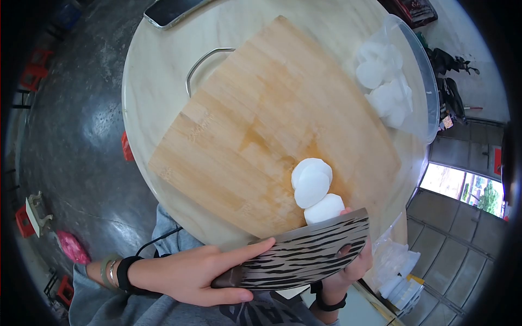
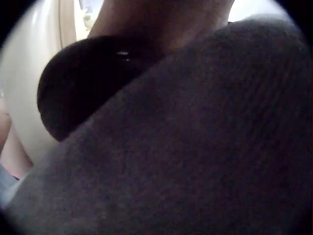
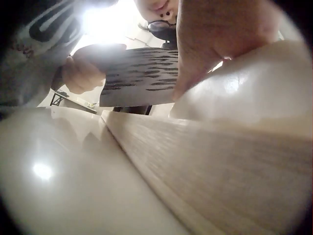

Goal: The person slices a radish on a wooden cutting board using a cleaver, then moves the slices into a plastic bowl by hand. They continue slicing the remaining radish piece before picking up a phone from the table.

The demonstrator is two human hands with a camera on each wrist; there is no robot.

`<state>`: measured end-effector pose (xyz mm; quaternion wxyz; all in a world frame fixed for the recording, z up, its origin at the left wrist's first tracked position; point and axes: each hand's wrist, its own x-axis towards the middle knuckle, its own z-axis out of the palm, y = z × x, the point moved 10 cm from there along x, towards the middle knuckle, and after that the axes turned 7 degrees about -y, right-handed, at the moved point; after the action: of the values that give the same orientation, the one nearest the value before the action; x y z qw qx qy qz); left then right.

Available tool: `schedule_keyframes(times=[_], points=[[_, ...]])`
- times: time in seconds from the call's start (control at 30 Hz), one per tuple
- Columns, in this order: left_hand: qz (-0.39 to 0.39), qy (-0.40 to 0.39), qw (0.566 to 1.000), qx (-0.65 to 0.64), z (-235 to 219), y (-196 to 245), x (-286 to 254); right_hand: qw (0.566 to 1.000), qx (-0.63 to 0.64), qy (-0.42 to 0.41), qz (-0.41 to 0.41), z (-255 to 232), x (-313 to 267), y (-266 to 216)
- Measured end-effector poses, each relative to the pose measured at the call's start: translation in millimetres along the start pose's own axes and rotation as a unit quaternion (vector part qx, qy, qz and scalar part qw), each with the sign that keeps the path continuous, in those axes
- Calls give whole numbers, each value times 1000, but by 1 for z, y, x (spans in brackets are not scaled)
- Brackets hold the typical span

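Note:
In the head view, my left hand [image 1: 201,274] grips the handle of a cleaver [image 1: 310,250] with black-striped blade, index finger stretched along the blade, thumb along the handle. My right hand [image 1: 356,266] is partly hidden behind the blade, one fingertip showing at a white radish piece [image 1: 324,209]. In the right wrist view, that hand [image 3: 220,44] holds the glossy white radish [image 3: 239,88] above the board's edge, with the cleaver [image 3: 142,76] just left. Two overlapping radish slices [image 1: 312,182] lie against the piece. Dark fabric [image 2: 195,156] covers most of the left wrist view.
The wooden cutting board [image 1: 261,108], wet-stained and with a metal handle [image 1: 198,65], lies on a round table [image 1: 147,98]. White slices in a plastic bag [image 1: 386,81] lie at the right beside a clear rim. A phone [image 1: 171,12] rests at the far edge.

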<state>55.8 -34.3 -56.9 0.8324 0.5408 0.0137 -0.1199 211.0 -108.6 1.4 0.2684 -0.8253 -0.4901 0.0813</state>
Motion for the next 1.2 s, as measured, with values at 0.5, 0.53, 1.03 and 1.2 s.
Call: schedule_keyframes(times=[0.5,0.53,1.03,1.2], points=[[-102,-31,992,73,-2,2,-5,999,-19,8,-45,-3,14,-14],[-107,-34,991,73,0,1,-5,998,-25,6,-50,-3,15,-15],[-218,-4,975,48,-5,1,-2,996,11,-27,-82,3,15,-9],[-172,40,979,99,-7,14,12,993,18,-24,-112,0,16,-12]])
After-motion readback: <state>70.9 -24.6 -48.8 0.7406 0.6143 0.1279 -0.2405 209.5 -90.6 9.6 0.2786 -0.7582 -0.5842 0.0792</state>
